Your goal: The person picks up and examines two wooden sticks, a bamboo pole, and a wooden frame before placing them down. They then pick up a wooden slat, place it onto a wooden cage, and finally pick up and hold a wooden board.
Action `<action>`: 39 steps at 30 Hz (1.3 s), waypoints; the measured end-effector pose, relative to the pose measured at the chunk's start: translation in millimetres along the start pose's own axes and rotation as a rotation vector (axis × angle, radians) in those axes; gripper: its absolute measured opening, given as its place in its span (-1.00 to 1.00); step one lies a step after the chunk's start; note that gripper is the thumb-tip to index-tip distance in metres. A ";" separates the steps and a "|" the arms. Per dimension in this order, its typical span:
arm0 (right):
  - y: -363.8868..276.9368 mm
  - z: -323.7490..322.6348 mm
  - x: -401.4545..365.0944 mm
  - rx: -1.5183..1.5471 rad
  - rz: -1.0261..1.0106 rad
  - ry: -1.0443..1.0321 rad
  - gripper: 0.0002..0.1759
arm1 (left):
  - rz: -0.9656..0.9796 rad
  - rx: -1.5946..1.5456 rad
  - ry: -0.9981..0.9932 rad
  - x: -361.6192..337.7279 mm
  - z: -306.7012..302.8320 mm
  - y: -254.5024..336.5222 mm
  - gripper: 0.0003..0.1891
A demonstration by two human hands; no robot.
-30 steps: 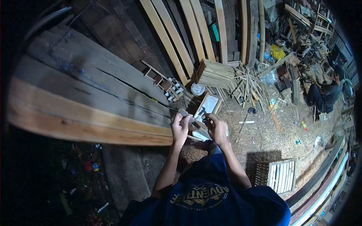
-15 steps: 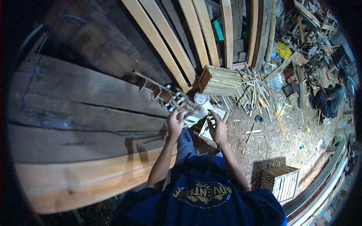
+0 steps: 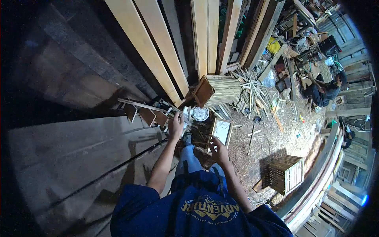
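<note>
My left hand [image 3: 176, 125] reaches forward to the far edge of the grey plank bench [image 3: 79, 158]. Its fingers are closed around a small pale wooden piece [image 3: 185, 115], beside a row of small wooden blocks on a thin strip [image 3: 144, 111]. My right hand [image 3: 217, 147] hovers lower with fingers spread and nothing in it, just below a shallow wooden-framed tray [image 3: 222, 130] on the ground. A round white container [image 3: 200, 113] sits between the blocks and the tray. My knee in light trousers [image 3: 189, 158] lies between my arms.
Long pale planks [image 3: 158, 47] lean upright ahead. A slatted wooden crate [image 3: 217, 90] lies past the container and another slatted crate [image 3: 286, 173] stands on the sawdust floor at right. Loose sticks [image 3: 256, 93] litter the ground. Another person [image 3: 321, 91] sits far right.
My view has swung left and up over the bench. My left hand went forward from in front of me to the row of blocks. My right hand let go, opened and dropped back.
</note>
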State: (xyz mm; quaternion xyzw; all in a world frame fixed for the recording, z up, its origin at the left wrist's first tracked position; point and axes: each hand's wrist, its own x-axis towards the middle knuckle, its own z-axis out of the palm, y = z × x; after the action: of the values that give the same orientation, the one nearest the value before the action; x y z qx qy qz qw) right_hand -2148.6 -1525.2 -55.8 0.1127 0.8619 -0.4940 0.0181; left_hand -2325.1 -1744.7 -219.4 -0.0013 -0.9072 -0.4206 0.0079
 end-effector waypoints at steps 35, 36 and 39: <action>44.4 -92.0 -126.8 0.145 0.194 0.485 -0.43 | 0.364 -0.357 -0.628 -154.0 16.8 233.5 -0.68; 54.7 -106.6 -138.7 0.166 0.187 0.531 -0.43 | 0.424 -0.345 -0.653 -167.8 24.2 254.3 -0.69; 89.7 -150.4 -174.9 0.202 0.193 0.632 -0.43 | 0.405 -0.287 -0.765 -216.8 51.2 302.3 -0.67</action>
State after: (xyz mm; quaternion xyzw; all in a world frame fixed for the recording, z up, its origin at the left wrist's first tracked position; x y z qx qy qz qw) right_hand -1947.2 -1383.8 -29.9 0.3424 0.7571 -0.5134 -0.2145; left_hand -2106.3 -1509.3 -25.1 -0.3350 -0.7590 -0.5011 -0.2460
